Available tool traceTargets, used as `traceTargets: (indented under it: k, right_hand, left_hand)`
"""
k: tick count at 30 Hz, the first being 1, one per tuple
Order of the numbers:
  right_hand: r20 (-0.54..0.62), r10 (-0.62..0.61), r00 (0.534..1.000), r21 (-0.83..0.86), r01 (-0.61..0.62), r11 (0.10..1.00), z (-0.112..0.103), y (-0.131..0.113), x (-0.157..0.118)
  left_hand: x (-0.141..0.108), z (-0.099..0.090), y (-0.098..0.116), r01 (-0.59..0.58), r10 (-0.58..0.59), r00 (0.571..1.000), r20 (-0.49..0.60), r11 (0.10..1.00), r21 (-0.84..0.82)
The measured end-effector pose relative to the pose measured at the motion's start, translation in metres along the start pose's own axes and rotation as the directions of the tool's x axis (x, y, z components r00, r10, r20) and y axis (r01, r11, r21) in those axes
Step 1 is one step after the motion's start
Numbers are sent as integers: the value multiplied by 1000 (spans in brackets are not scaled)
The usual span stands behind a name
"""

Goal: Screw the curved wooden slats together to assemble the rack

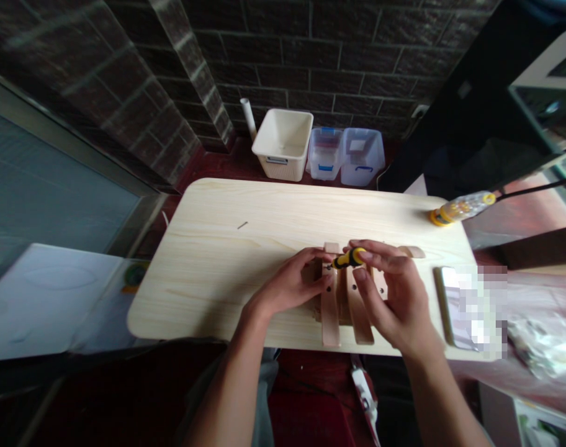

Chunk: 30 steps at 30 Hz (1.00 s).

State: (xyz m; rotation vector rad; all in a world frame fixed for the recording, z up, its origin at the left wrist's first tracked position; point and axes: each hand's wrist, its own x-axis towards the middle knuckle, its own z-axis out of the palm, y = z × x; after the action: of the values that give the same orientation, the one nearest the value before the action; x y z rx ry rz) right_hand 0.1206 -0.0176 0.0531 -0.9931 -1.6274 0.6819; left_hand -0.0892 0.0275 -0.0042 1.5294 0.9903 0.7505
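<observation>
A wooden piece made of light slats (331, 316) lies near the front edge of the table, with dark holes or screws along the slats. My right hand (395, 298) grips a yellow and black screwdriver (349, 257) between thumb and fingers. The screwdriver's tip points left, at a dark spot near the top of the left slat. My left hand (295, 279) is closed around the upper part of that slat, fingers behind and thumb in front, close to the tip. A second slat (361, 320) runs beside it, partly covered by my right hand.
On the pale wooden table (208, 248) lies a thin dark rod (242, 225). A clear bottle with a yellow base (460, 208) stands back right, above a phone-like object (455, 310). Bins (283, 139) stand beyond the table.
</observation>
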Motion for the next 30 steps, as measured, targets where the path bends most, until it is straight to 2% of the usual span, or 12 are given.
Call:
traceTargets:
  k: [30]
  right_hand:
    - [-39,19,999,18,-18,1000,1,0,-1]
  left_hand:
    - [1,1,0,3,-3,1000,-7,1000,-16]
